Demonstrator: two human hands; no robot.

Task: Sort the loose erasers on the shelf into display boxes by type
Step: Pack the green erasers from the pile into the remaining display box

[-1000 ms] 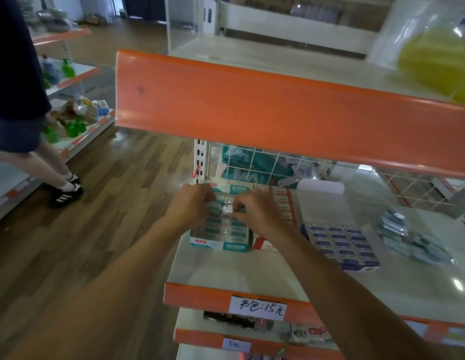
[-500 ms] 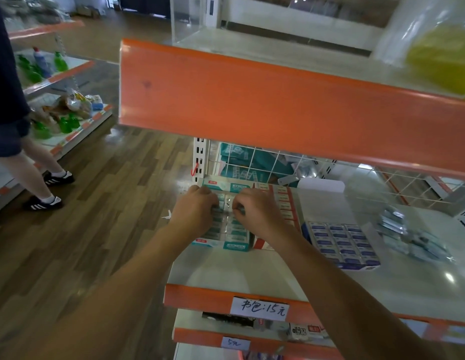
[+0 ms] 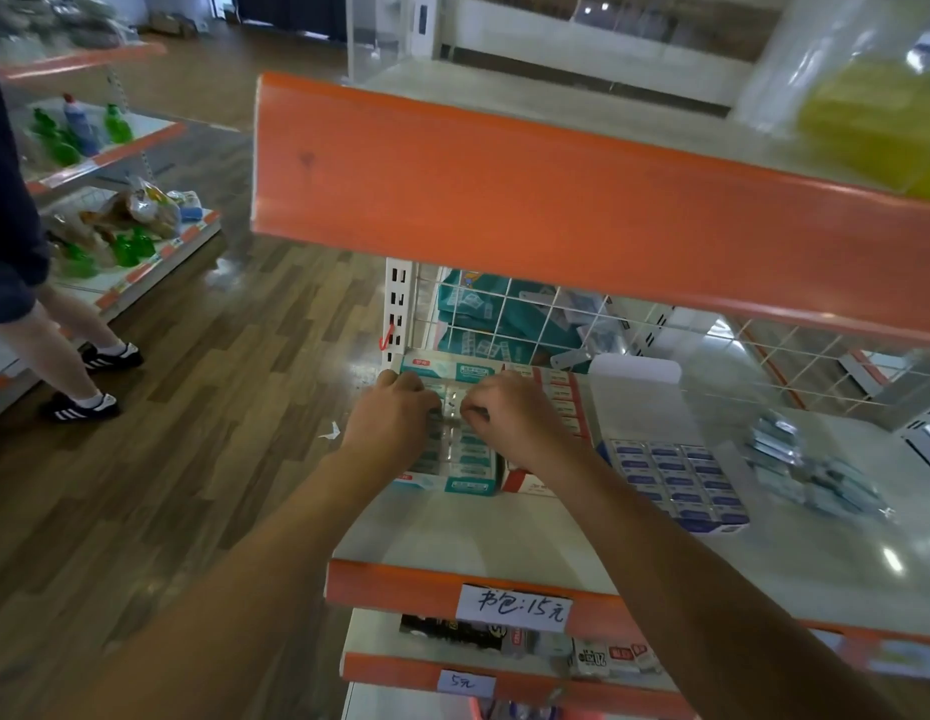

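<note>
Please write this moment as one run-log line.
left hand, right hand: at teal box | held item: unclear | loose erasers: piled at right

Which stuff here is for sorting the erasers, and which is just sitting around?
For the job: left hand, right hand, teal box, red box, blue box, loose erasers pile.
Just lying about: green bottles, yellow bag, handwritten price label.

Both bare arms reach forward, side by side. The left hand (image 3: 395, 415) and right hand (image 3: 512, 418) sit close together, knuckles up, fingers curled down (the tips are hidden).
</note>
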